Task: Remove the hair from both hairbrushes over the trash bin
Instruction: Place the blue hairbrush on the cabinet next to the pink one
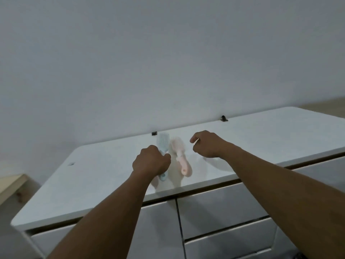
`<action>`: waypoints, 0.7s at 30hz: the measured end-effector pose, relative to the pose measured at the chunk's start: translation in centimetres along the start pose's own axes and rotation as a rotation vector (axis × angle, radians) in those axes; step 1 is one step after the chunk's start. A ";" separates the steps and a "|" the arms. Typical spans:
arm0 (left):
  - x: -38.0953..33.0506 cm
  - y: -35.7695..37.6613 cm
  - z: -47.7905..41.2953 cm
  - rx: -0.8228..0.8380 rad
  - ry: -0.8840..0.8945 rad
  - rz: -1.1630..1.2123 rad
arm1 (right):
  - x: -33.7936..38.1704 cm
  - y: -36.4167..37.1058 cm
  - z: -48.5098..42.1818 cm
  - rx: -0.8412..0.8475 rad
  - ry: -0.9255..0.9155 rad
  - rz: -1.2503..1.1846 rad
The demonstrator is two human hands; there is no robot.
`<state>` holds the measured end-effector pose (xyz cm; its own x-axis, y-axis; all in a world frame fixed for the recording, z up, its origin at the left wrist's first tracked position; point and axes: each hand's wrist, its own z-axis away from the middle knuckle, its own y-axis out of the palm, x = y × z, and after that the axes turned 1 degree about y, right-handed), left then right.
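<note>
A light blue hairbrush lies on the white dresser top, bristle head toward the wall. My left hand is closed around its handle. Just to its right lies a pink hairbrush, handle pointing toward me, with nothing touching it. My right hand hovers a little to the right of the pink brush, fingers loosely curled and holding nothing. No trash bin is in view. Hair on the brushes is too faint to make out.
The dresser stands against a plain white wall, with drawers below its front edge. Two small dark brackets sit along the back edge. A wooden surface shows at the far left.
</note>
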<state>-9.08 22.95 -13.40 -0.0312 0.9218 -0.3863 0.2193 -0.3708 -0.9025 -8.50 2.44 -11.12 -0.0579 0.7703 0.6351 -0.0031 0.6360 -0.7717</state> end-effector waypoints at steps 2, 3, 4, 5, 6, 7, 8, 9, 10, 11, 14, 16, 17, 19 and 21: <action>0.8 0.9 -0.6 0.013 -0.018 -0.009 | -0.2 1.6 -1.3 0.011 -0.026 0.043; 1.0 1.3 -0.9 0.015 -0.026 -0.011 | -0.3 2.2 -1.9 0.013 -0.037 0.070; 1.2 1.5 -1.2 0.015 -0.032 -0.013 | -0.4 2.7 -2.5 0.013 -0.045 0.093; 1.3 1.7 -1.5 0.013 -0.036 -0.017 | -0.5 3.1 -3.0 0.011 -0.051 0.110; 1.3 1.8 -1.7 0.014 -0.038 -0.023 | -0.6 3.5 -3.4 0.009 -0.055 0.122; 1.4 2.0 -2.0 0.020 -0.037 -0.027 | -0.6 3.7 -3.8 0.006 -0.059 0.132; 1.3 2.0 -2.3 0.028 -0.036 -0.032 | -0.5 3.9 -4.1 0.004 -0.063 0.142; 1.4 2.1 -2.6 0.037 -0.035 -0.038 | -0.5 4.0 -4.4 0.003 -0.067 0.152; 1.3 2.2 -2.8 0.047 -0.034 -0.045 | -0.5 4.1 -4.7 0.004 -0.067 0.159; 1.3 2.2 -3.1 0.057 -0.032 -0.053 | -0.5 4.2 -5.0 0.005 -0.070 0.166; 1.1 2.3 -3.5 0.079 -0.026 -0.076 | -0.5 4.4 -5.6 0.008 -0.074 0.191; 1.0 2.3 -3.7 0.083 -0.018 -0.080 | -0.6 4.5 -5.8 0.007 -0.076 0.200; 1.0 2.3 -3.7 0.084 -0.015 -0.080 | -0.6 4.5 -5.8 0.007 -0.077 0.199; 1.0 2.1 -3.7 0.092 -0.019 -0.076 | -0.8 4.5 -5.9 0.014 -0.072 0.197; 0.9 2.0 -3.6 0.110 -0.018 -0.071 | -0.9 4.4 -5.8 0.026 -0.071 0.194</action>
<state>-5.11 23.44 -14.90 -0.0607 0.9444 -0.3231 0.1075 -0.3157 -0.9428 -2.64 4.78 -14.92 -0.1299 0.8725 0.4710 -0.0107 0.4737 -0.8806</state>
